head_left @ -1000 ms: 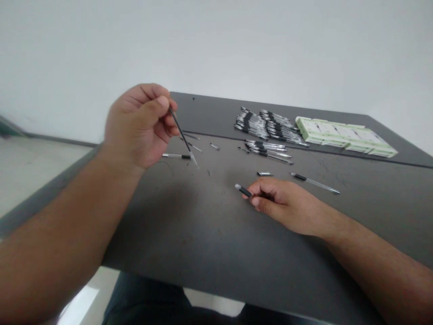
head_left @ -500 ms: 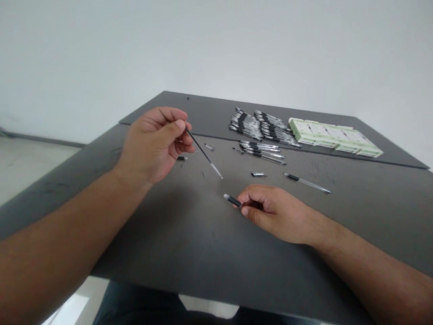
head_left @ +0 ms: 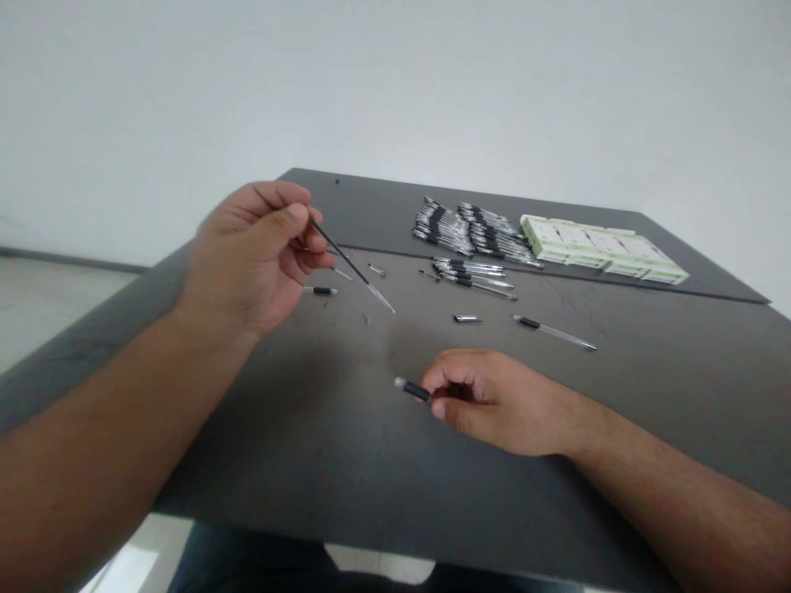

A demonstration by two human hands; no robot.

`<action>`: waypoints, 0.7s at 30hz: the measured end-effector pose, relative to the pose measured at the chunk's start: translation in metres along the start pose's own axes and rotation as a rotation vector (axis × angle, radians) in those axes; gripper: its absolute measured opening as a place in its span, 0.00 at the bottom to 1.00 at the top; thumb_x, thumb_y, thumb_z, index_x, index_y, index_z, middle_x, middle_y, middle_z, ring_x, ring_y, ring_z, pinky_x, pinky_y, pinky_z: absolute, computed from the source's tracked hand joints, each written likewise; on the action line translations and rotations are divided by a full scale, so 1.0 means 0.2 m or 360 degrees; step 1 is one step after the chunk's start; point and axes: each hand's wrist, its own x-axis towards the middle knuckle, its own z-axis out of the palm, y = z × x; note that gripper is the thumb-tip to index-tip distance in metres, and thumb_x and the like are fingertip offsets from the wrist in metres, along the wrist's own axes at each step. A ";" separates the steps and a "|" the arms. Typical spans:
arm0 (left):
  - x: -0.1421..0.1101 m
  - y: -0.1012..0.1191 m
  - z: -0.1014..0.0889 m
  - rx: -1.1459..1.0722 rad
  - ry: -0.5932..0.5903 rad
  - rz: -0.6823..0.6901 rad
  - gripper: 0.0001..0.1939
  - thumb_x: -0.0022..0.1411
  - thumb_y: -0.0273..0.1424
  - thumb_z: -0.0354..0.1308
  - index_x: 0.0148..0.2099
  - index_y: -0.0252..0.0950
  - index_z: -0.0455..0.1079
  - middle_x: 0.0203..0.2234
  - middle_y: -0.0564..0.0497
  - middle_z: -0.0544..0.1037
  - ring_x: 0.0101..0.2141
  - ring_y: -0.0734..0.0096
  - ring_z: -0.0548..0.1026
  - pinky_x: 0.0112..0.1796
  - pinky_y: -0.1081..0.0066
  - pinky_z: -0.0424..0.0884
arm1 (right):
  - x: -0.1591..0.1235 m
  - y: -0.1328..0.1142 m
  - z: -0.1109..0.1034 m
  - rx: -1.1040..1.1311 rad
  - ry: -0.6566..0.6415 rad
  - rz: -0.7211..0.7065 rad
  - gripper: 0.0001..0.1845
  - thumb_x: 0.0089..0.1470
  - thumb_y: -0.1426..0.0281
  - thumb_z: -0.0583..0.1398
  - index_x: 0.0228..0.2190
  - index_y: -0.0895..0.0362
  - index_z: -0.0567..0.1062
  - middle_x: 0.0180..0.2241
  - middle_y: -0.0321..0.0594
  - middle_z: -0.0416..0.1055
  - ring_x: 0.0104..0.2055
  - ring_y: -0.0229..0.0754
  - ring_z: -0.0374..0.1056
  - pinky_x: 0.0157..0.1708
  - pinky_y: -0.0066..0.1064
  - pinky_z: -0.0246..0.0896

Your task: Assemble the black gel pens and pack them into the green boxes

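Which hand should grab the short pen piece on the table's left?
Probably the left hand: it is nearest that piece, though pinching a thin pen part. The right hand is farther, holding a black piece.

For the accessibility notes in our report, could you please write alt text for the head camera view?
Over a dark table, the left hand pinches a slim black-and-clear pen while the right hand holds a short black pen piece. Loose pen parts lie nearby, and farther off are rows of pens beside a pale green box.
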 end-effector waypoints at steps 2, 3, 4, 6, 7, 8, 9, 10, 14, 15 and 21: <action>0.04 0.05 -0.02 -0.0053 0.0089 0.0047 0.11 0.68 0.19 0.62 0.39 0.41 0.78 0.28 0.59 0.82 0.26 0.79 0.73 0.26 0.78 0.78 | 0.00 0.02 0.00 0.0012 0.0100 0.0124 0.05 0.66 0.68 0.62 0.39 0.54 0.80 0.34 0.35 0.76 0.34 0.38 0.71 0.35 0.31 0.63; 0.05 0.07 -0.03 -0.0082 0.0125 0.0066 0.12 0.70 0.18 0.60 0.40 0.40 0.77 0.27 0.60 0.82 0.26 0.79 0.73 0.26 0.78 0.77 | 0.00 0.03 0.00 0.0009 0.0145 0.0168 0.05 0.66 0.67 0.62 0.38 0.53 0.79 0.33 0.34 0.75 0.33 0.38 0.70 0.34 0.31 0.62; 0.07 0.08 -0.03 -0.0108 0.0155 0.0077 0.13 0.72 0.17 0.57 0.40 0.40 0.76 0.27 0.60 0.81 0.25 0.80 0.73 0.26 0.78 0.76 | 0.00 0.04 -0.01 0.0001 0.0183 0.0192 0.05 0.66 0.66 0.62 0.38 0.53 0.79 0.32 0.33 0.75 0.32 0.37 0.68 0.33 0.31 0.61; 0.09 0.10 -0.04 -0.0144 0.0201 0.0083 0.13 0.73 0.17 0.56 0.40 0.39 0.75 0.26 0.61 0.81 0.25 0.80 0.73 0.26 0.79 0.76 | 0.00 0.05 -0.01 -0.0020 0.0239 0.0205 0.05 0.66 0.66 0.62 0.38 0.53 0.79 0.31 0.32 0.74 0.31 0.37 0.67 0.33 0.31 0.60; 0.10 0.09 -0.05 -0.0148 0.0212 0.0076 0.13 0.73 0.17 0.57 0.41 0.40 0.74 0.26 0.61 0.81 0.25 0.81 0.73 0.26 0.79 0.76 | 0.00 0.06 -0.01 -0.0030 0.0256 0.0201 0.05 0.66 0.66 0.62 0.38 0.53 0.78 0.30 0.32 0.73 0.31 0.37 0.66 0.33 0.31 0.60; 0.10 0.09 -0.05 -0.0146 0.0209 0.0069 0.11 0.72 0.18 0.59 0.41 0.40 0.74 0.26 0.61 0.81 0.25 0.81 0.73 0.26 0.79 0.76 | 0.01 0.07 -0.01 -0.0041 0.0266 0.0196 0.05 0.65 0.66 0.62 0.38 0.53 0.78 0.30 0.32 0.73 0.31 0.37 0.66 0.33 0.31 0.59; 0.10 0.08 -0.05 -0.0139 0.0190 0.0063 0.10 0.71 0.18 0.61 0.41 0.40 0.75 0.26 0.62 0.81 0.26 0.81 0.73 0.27 0.79 0.77 | 0.01 0.07 -0.01 -0.0057 0.0277 0.0189 0.05 0.65 0.66 0.63 0.38 0.53 0.78 0.30 0.32 0.73 0.31 0.38 0.66 0.33 0.31 0.59; 0.10 0.07 -0.06 -0.0128 0.0161 0.0060 0.10 0.70 0.19 0.63 0.41 0.41 0.75 0.27 0.62 0.82 0.26 0.81 0.73 0.28 0.78 0.77 | 0.01 0.07 -0.01 -0.0073 0.0288 0.0185 0.05 0.65 0.66 0.63 0.38 0.53 0.78 0.30 0.32 0.73 0.31 0.38 0.66 0.33 0.31 0.59; 0.07 0.03 -0.05 -0.0059 0.0079 0.0087 0.09 0.66 0.22 0.67 0.41 0.43 0.76 0.29 0.62 0.81 0.26 0.81 0.74 0.29 0.76 0.79 | 0.01 0.06 -0.01 -0.0089 0.0332 0.0199 0.07 0.64 0.64 0.62 0.37 0.52 0.79 0.31 0.34 0.74 0.32 0.39 0.67 0.34 0.32 0.60; 0.05 0.01 -0.04 -0.0036 0.0073 0.0077 0.09 0.66 0.22 0.68 0.40 0.43 0.77 0.29 0.61 0.81 0.26 0.81 0.74 0.29 0.75 0.79 | 0.01 0.05 -0.01 -0.0083 0.0355 0.0207 0.07 0.64 0.63 0.62 0.37 0.52 0.79 0.31 0.34 0.74 0.32 0.40 0.67 0.34 0.32 0.60; -0.05 -0.08 0.03 0.0051 -0.0017 -0.0061 0.07 0.60 0.25 0.70 0.39 0.42 0.78 0.30 0.57 0.81 0.26 0.77 0.75 0.28 0.73 0.80 | 0.02 0.04 -0.03 -0.0066 0.0496 0.0265 0.07 0.63 0.64 0.63 0.37 0.51 0.80 0.29 0.33 0.74 0.31 0.40 0.66 0.33 0.33 0.59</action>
